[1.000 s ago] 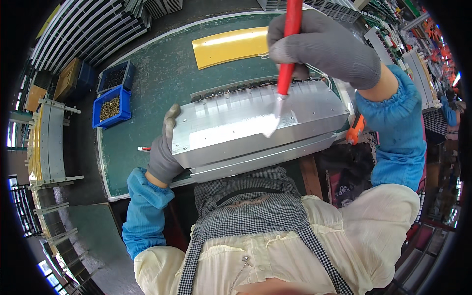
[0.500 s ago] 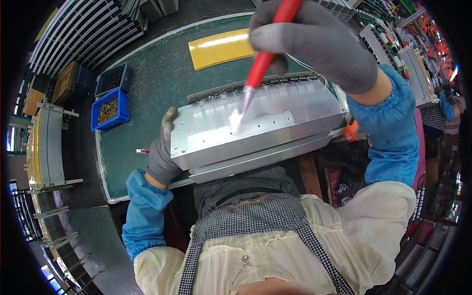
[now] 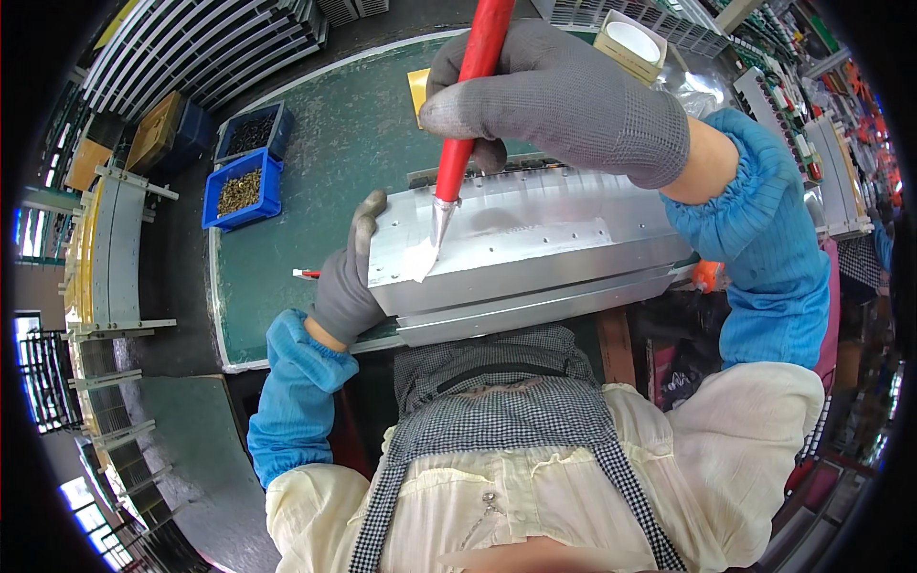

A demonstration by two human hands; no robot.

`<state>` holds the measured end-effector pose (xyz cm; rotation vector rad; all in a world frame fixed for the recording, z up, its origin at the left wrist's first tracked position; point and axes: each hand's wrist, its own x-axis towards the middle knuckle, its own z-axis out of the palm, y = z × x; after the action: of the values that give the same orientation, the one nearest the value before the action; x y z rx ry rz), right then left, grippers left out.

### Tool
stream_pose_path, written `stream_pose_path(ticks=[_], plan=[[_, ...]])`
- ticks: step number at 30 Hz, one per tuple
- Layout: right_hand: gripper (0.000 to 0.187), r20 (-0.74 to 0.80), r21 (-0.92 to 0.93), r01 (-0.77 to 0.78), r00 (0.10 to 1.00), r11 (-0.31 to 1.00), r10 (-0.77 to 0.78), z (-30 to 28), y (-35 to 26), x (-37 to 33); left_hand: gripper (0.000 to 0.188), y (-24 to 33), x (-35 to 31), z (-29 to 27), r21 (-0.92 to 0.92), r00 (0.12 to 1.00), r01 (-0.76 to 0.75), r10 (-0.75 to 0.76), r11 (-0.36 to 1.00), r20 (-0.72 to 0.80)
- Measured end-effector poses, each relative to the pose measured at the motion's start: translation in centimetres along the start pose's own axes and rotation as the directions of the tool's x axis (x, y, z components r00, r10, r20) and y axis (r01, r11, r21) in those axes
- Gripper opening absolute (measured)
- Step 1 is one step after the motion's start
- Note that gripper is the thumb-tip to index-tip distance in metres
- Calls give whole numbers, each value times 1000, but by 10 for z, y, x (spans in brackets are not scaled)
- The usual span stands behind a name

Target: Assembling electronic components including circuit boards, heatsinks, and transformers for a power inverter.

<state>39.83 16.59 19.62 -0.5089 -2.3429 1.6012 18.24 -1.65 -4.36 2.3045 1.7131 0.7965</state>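
In my gloved right hand (image 3: pixel 564 105) is a brush with a red handle (image 3: pixel 462 153), fingers closed round it. Its white-coated bristles (image 3: pixel 420 258) touch the top of a long silver metal block (image 3: pixel 535 272) near its left end. White paste (image 3: pixel 564 234) covers a strip along that top, among small holes. My gloved left hand (image 3: pixel 346 291) grips the block's left end, one finger lying up along its far corner. Behind the block runs a dark row of small parts (image 3: pixel 516 164), partly hidden by my right hand.
Blue bins, one of brass-coloured small parts (image 3: pixel 239 194) and one of dark ones (image 3: pixel 250 135), stand at the table's left. Beyond are a yellow panel (image 3: pixel 417 88) and a box with a white round thing (image 3: pixel 631 46). An orange tool (image 3: pixel 708 276) is right of the block.
The brush has swept left and nearer me along the block, laying white paste toward its left end. My left hand keeps its hold. The whole view has shifted slightly.
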Motion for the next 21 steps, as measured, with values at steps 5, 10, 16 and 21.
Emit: stream_pose_path(ticks=[5,10,16,21], plan=[[31,55,-66,-51,997,997,55,-19,1,-13,82,16,20,-17,666,918,-329,393,669,58],[24,-41,-111,-162,987,980,158,-42,3,-34,82,16,20,-18,875,881,-403,375,270,290],[27,-173,-173,-244,961,954,214,-71,10,-62,82,16,18,-21,852,825,-443,246,-278,509],[26,-259,-172,-285,937,943,236,-96,25,-79,82,13,17,-22,626,797,-396,87,-672,598]])
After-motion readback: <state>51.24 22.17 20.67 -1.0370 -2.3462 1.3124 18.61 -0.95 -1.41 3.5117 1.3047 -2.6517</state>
